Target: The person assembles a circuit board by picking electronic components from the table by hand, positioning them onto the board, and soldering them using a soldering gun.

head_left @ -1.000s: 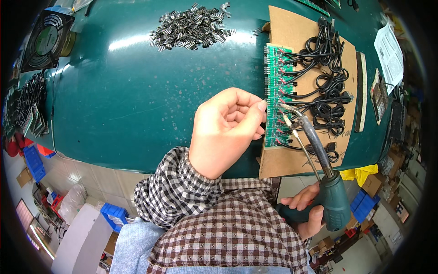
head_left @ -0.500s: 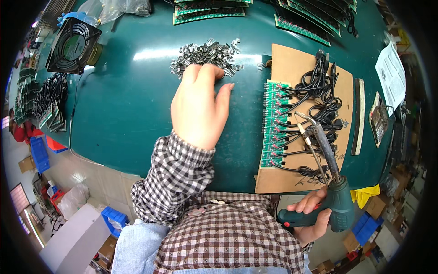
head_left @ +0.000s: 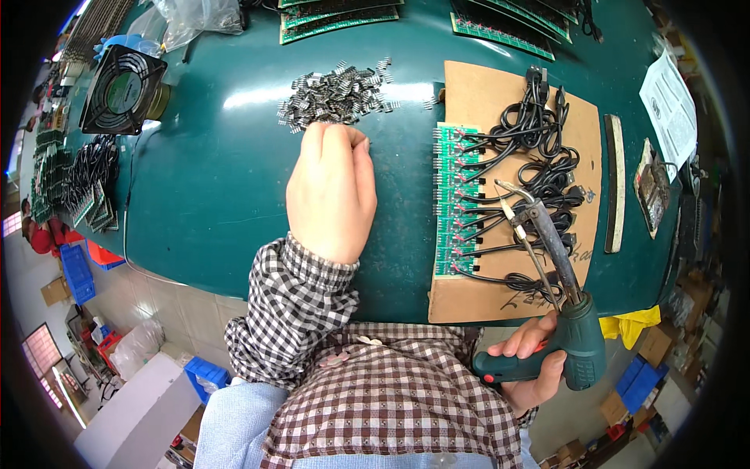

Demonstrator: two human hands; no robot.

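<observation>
At the near edge of a heap of small metal-pinned connectors, my left hand is closed, thumb and fingertips pressed together. Whatever is in that pinch is hidden behind the fingers. My right hand grips the green handle of a soldering gun. The gun's bent metal tip and thin feed tube point away from me, over black cables. Those cables run from a row of green circuit boards along the left side of a cardboard sheet. Metal pins stick out from the boards' left edge.
A black fan stands at the left, with cabled boards beside it. Stacked green boards and more boards lie at the back. To the right are a pale strip, a paper sheet and a dirty tray.
My left hand has drawn back slightly from the heap, and its thumb has closed against the fingers. The right hand still holds the soldering gun. The whole view has shifted a little.
</observation>
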